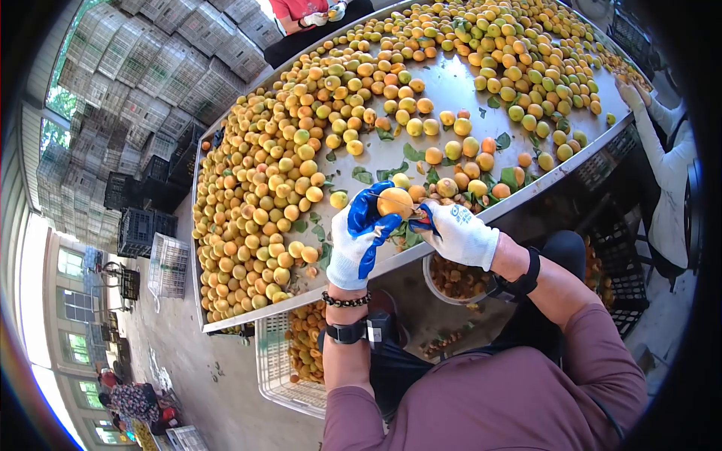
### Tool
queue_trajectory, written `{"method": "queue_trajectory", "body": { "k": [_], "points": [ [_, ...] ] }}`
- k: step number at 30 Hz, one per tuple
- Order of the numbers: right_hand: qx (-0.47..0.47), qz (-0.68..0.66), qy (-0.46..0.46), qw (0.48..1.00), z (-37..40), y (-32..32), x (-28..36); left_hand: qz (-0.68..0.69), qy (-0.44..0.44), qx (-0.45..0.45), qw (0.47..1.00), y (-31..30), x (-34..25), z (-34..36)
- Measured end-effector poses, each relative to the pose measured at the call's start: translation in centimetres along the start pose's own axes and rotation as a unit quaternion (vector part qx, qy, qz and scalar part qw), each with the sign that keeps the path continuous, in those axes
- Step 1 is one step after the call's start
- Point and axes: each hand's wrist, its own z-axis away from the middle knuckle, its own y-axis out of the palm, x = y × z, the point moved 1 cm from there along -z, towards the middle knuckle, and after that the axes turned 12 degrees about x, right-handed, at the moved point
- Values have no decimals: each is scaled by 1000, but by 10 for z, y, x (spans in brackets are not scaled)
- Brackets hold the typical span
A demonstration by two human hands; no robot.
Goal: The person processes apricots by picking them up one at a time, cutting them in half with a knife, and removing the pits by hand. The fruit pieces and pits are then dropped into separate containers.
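- Steel table (450, 84) filled the view, its top carrying a heap (263, 195) of orange and yellow produce and stray leaves (511, 178), with stacked crates (150, 68) behind.
- Left hand (359, 237), in a blue-and-white glove, was clamped round one fruit (395, 202), held up just over the table's near edge, probably to keep it steady and in plain sight.
- Right hand (460, 234), white-gloved, was closed on a small blue-handled tool (423, 219) pressed to that fruit's side; its tip could not be made out.
- Both hands hung near a bucket (432, 284) of dark scraps below, likely so bits dropped straight in.
- White basket (274, 361) under the table held more produce.
- Another person's hand (630, 94) worked at the far right edge.
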Motion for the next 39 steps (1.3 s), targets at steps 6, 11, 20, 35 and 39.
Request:
{"method": "queue_trajectory", "body": {
  "k": [6,11,20,35,39],
  "points": [
    [-105,-62,-63,991,-4,19,0,198,91,17,976,20,27,-3],
    [-109,-57,-77,989,-9,25,-3,127,36,-3,991,24,19,5],
    [-66,15,-36,997,-8,14,4,-230,35,-32,972,-15,9,14],
    [-118,55,-24,991,-15,28,0,204,84,-73,973,19,20,5],
    [-78,49,52,994,-14,18,17,17,88,-100,991,12,14,8]
  ]
}}
